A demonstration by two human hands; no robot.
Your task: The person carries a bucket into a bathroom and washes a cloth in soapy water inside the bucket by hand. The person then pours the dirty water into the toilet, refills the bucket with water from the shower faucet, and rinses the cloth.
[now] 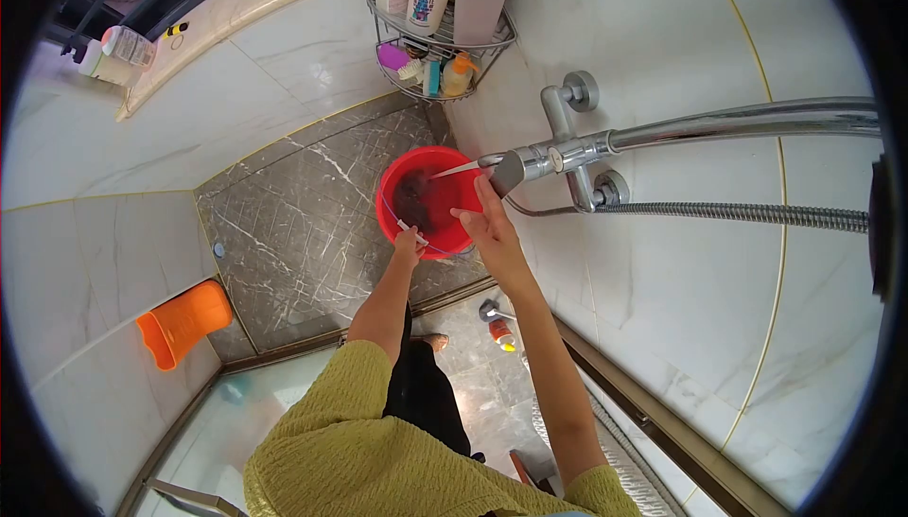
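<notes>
A red bucket (386,197) stands on the grey marbled shower floor. A stream of water runs into it from the spout of the chrome wall tap (539,163), and a dark patch I cannot make out lies inside. My left hand (408,245) is closed on the white grip (412,233) of the bucket's thin wire handle, at the near rim. Over the bucket's right side, my right hand (494,236) has its fingers stretched out. Its fingertips are at the tap's lever (508,174); whether they touch it I cannot tell.
A wire corner shelf (440,42) holds several bottles and brushes. An orange plastic container (184,323) rests by the left wall. A metal hose (738,214) and a chrome pipe (747,122) run along the right wall. Bottles (128,47) stand on the window ledge.
</notes>
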